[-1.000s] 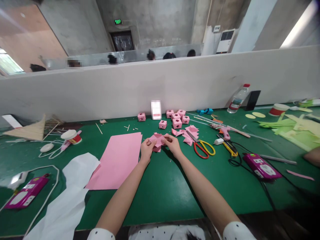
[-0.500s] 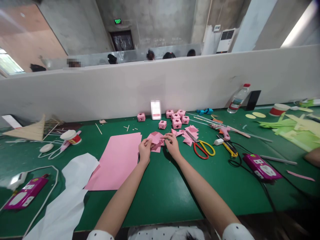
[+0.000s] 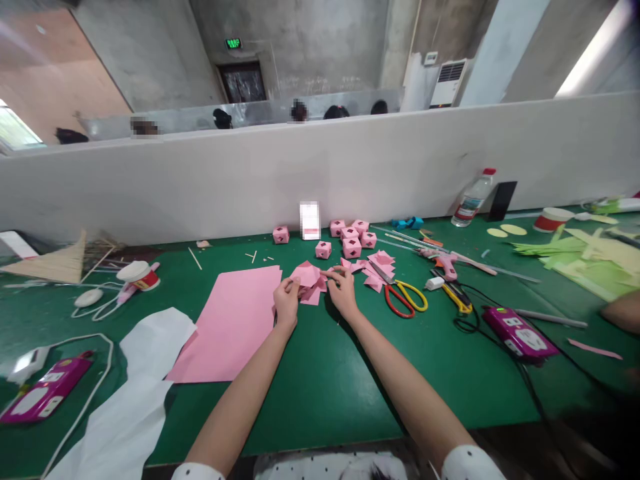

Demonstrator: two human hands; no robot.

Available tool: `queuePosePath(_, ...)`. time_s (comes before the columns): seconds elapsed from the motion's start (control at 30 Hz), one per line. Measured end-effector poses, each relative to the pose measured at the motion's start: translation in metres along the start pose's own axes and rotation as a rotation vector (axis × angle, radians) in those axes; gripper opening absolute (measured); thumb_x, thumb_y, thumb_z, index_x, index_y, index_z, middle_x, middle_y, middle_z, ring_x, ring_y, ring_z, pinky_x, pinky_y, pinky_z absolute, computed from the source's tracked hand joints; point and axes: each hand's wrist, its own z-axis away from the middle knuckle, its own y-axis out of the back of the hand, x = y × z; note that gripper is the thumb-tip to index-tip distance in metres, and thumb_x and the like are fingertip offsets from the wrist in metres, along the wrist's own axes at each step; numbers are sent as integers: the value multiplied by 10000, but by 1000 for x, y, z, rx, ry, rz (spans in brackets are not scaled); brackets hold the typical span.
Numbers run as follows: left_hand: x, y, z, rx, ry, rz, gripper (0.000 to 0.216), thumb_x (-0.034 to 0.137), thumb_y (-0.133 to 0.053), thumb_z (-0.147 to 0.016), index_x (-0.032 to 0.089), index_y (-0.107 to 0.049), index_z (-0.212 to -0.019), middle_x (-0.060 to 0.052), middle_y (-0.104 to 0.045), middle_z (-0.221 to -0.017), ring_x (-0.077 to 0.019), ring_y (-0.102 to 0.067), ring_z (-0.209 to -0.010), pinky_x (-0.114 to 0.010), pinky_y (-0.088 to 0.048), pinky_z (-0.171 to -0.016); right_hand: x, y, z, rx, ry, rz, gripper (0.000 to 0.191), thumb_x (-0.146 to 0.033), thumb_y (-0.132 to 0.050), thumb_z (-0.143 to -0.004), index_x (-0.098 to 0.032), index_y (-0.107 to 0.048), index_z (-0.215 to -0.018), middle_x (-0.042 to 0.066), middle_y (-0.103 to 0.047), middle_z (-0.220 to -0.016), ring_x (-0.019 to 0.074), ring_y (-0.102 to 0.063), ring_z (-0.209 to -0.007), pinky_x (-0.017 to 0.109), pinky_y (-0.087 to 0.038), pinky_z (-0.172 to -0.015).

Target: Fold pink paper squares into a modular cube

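Note:
My left hand [image 3: 287, 303] is closed, gripping a partly folded piece of pink paper [image 3: 307, 274] by its left side. At the paper's right edge, the fingertips of my right hand [image 3: 344, 291] are pinched against a flap. Under and behind the fingers, part of the paper is hidden. More pink folded pieces [image 3: 379, 269] lie just right of my right hand, with scissors [image 3: 406, 298] with red and yellow handles resting partly on them. Beyond my hands stand several finished pink paper cubes [image 3: 352, 249]. A large pink sheet [image 3: 233, 327] lies flat beside my left hand.
White paper [image 3: 135, 387] lies at left near a purple power strip [image 3: 47, 390]. To the right are a pink glue gun [image 3: 447, 264], a yellow cutter [image 3: 459, 298], another purple power strip [image 3: 520, 333] and a bottle [image 3: 473, 200]. A phone [image 3: 310, 221] leans on the partition [image 3: 225, 180].
The folded paper in my left hand has tilted a little, and my right fingertips have shifted along its right edge. The whole view has drifted slightly.

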Motion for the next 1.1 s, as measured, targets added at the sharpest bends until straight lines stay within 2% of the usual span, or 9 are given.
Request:
queuePosePath(0.1,3,-1,2,3,-3,-14,317,440,-728,-746,145,-614,-765,-4,-655,-631,-156,-664,-566,-253,-547,-603,-3,2,1,25,-6,8,393,-134,-475,-810,-266,-771,-1034,96,-491,-1183,254,-482,-1133,439,-440,-1016)
queuePosePath(0.2,4,-1,4,-21,-8,-45,306,437,-714,-757,148,-617,-775,4,-643,-615,-152,-656,-564,-253,-542,-608,-11,4,4,17,62,51,406,-122,-477,-807,-285,-767,-1040,82,-463,-1268,252,-453,-1196,448,-382,-1080)
queuePosePath(0.3,2,-1,4,-118,-15,-84,264,405,-690,-774,151,-637,-823,7,-648,-623,-154,-656,-594,-252,-536,-625,-23,3,11,-101,153,145,431,-115,-489,-806,-340,-763,-1051,30,-378,-1423,275,-351,-1321,494,-282,-1138)
queuePosePath(0.4,0,-1,3,-182,-58,-163,209,323,-672,-776,151,-677,-894,-15,-699,-716,-163,-678,-694,-245,-530,-676,-33,-1,19,-190,162,204,474,-115,-503,-803,-393,-737,-1106,-9,-320,-1496,307,-276,-1377,533,-252,-1135)
queuePosePath(0.53,0,-3,2,-230,-35,-141,264,282,-696,-738,148,-688,-966,-45,-745,-833,-182,-697,-777,-252,-531,-706,-36,-4,22,-205,135,228,470,-123,-504,-811,-400,-731,-1115,-10,-304,-1515,325,-242,-1396,549,-251,-1127)
queuePosePath(0.73,1,-3,3,-208,0,-65,375,328,-727,-727,128,-669,-1039,-38,-728,-760,-170,-687,-692,-261,-538,-676,-26,-2,16,-102,65,197,411,-147,-468,-842,-343,-755,-1062,25,-328,-1484,306,-289,-1365,538,-280,-1120)
queuePosePath(0.87,0,-2,3,-178,8,-56,408,351,-740,-718,118,-662,-1043,-56,-735,-779,-177,-690,-694,-258,-531,-660,-23,0,14,-52,24,174,399,-163,-455,-851,-332,-761,-1043,35,-359,-1455,306,-293,-1362,550,-279,-1120)
queuePosePath(1.0,-1,-1,2,-212,10,-84,373,331,-720,-731,130,-672,-1041,-49,-735,-785,-182,-696,-718,-271,-540,-689,-28,1,16,-143,63,203,393,-170,-492,-844,-359,-753,-1068,23,-329,-1480,309,-263,-1385,550,-256,-1128)
queuePosePath(1.1,-3,-1,1,-224,-43,-152,336,280,-706,-732,145,-684,-1040,-60,-751,-869,-193,-705,-803,-274,-539,-738,-35,0,20,-229,135,238,421,-151,-530,-815,-390,-744,-1088,-4,-298,-1510,317,-232,-1401,550,-231,-1136)
